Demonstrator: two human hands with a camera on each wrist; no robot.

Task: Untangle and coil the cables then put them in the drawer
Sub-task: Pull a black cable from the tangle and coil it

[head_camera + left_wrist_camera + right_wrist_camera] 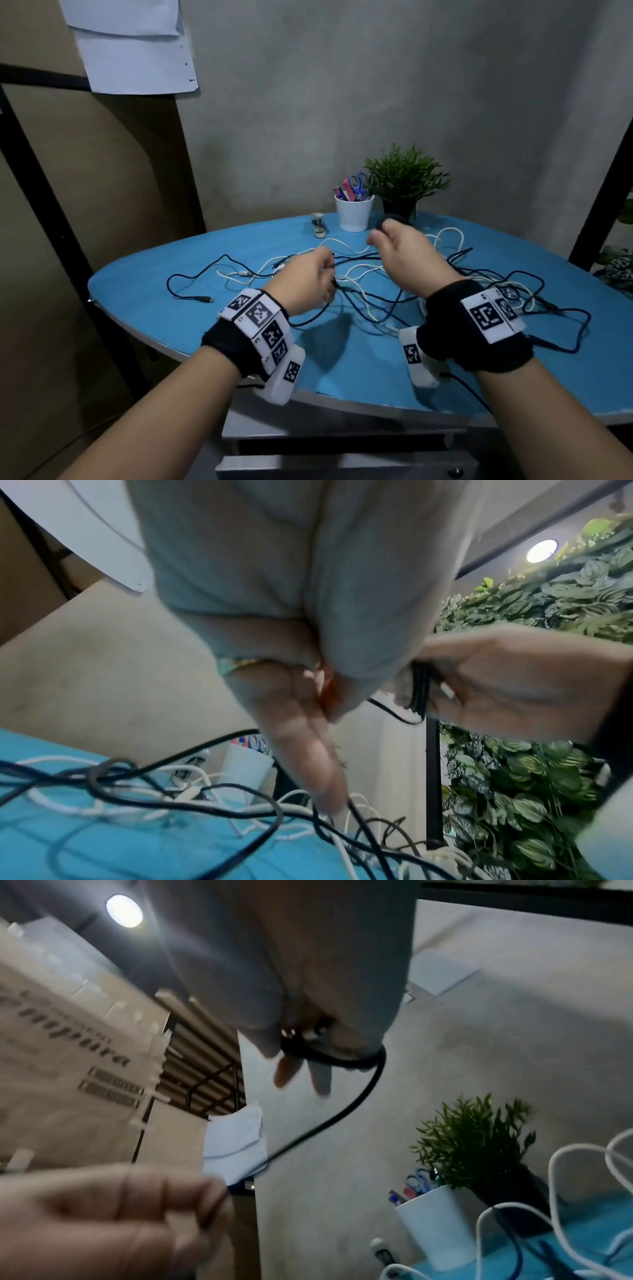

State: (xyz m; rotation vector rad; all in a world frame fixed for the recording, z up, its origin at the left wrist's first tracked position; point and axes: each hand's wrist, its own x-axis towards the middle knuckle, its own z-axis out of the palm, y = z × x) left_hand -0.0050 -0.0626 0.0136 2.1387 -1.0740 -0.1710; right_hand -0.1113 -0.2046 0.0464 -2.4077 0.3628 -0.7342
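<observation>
Blue counter point(212, 253) against grey wall point(376, 85); tangled cables point(370, 284) strewn mid-counter. White cup point(354, 212), potted plant point(406, 174) at far edge. Right hand point(404, 253) fingers clamped on black cable coil point(390, 221); left hand point(305, 284) fingers pinch its strand.

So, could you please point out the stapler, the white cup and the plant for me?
stapler point(318, 225), head view, middle of its body.
white cup point(354, 213), head view, front wall.
plant point(406, 173), head view, middle of the foliage.

Grey wall point(376, 85), blue table point(171, 315) (round-edged)
</observation>
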